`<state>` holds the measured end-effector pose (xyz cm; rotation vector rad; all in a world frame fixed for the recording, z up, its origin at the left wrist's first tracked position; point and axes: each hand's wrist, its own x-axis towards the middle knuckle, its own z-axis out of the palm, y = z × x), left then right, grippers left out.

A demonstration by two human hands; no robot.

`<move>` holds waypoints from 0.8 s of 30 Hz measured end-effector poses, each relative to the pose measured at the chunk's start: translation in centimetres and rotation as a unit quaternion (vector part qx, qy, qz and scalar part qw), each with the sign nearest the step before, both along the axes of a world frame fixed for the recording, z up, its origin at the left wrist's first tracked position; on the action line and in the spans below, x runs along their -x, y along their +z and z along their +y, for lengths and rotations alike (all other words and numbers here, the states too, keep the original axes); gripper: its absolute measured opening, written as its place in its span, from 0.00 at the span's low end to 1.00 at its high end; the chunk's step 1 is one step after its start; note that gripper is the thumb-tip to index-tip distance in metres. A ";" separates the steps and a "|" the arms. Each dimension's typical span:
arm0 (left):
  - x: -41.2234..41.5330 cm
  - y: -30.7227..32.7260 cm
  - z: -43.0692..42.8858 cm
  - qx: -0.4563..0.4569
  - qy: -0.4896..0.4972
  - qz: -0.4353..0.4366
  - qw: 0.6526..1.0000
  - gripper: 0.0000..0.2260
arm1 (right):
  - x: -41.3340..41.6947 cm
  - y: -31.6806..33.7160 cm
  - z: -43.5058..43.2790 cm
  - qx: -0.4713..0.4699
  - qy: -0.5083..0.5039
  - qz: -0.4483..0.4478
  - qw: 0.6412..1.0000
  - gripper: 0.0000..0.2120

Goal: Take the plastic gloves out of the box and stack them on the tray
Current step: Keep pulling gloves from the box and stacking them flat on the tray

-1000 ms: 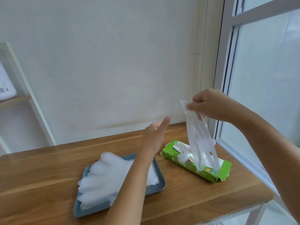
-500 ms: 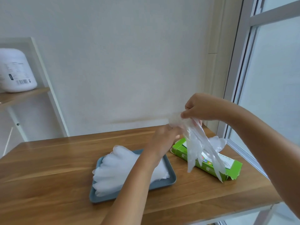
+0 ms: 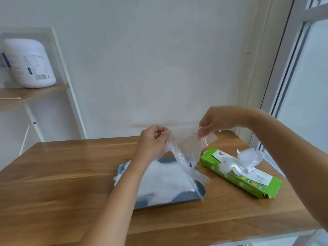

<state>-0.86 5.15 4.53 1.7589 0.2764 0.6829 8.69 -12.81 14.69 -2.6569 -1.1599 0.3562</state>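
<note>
Both hands pinch one clear glove point(image 3: 185, 148) by its cuff. The left hand point(image 3: 154, 139) is curled into a loose fist with the edge caught at thumb and fingers. The right hand point(image 3: 218, 121), held slightly higher, nips the opposite edge between thumb and fingertips. The cuff is stretched taut between them above the table point(image 3: 71, 174). Both forearms reach forward, the left passing over the tray point(image 3: 177, 201). The glove's fingers hang down over the tray's right edge. A stack of gloves point(image 3: 165, 181) lies on the tray. Just right of it lies the green box point(image 3: 239, 176), with another glove point(image 3: 250, 157) bunched up out of its opening. A white appliance point(image 3: 28, 63) stands on a shelf point(image 3: 33, 93) at far left.
</note>
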 end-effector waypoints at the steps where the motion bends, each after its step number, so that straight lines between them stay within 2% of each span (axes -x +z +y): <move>1: 0.2 0.0 1.1 -0.041 0.029 -0.007 0.999 0.09 | -0.1 -0.3 0.8 0.001 0.003 -0.016 1.000 0.08; 4: 1.6 0.5 3.8 -0.108 0.049 0.012 0.993 0.12 | -0.8 -1.4 3.3 -0.022 0.007 -0.038 0.999 0.10; 7: 3.5 0.9 6.4 -0.143 0.022 0.090 0.985 0.18 | -1.5 -2.6 5.9 -0.082 0.021 -0.031 0.996 0.05; 10: 5.1 1.5 9.0 -0.205 0.060 0.128 0.969 0.12 | -1.5 -3.5 8.0 -0.155 0.050 0.000 0.987 0.04; 12: 6.2 2.4 10.2 -0.220 0.095 0.099 0.966 0.07 | -1.2 -4.1 9.2 -0.199 0.062 0.013 0.978 0.01; 14: 7.2 3.5 10.5 -0.235 0.132 0.049 0.962 0.07 | -0.9 -4.7 10.4 -0.249 0.055 0.033 0.966 0.00; 17: 8.4 4.9 9.4 -0.280 0.161 -0.026 0.946 0.06 | -0.9 -5.7 11.9 -0.343 0.052 0.130 0.929 0.03; 20: 9.3 4.7 7.6 -0.361 0.133 -0.063 0.921 0.07 | -1.4 -7.2 12.3 -0.388 0.048 0.164 0.905 0.08; 24: 8.9 1.4 5.6 -0.427 0.050 -0.052 0.902 0.01 | -2.7 -10.2 11.4 -0.378 0.025 0.170 0.910 0.16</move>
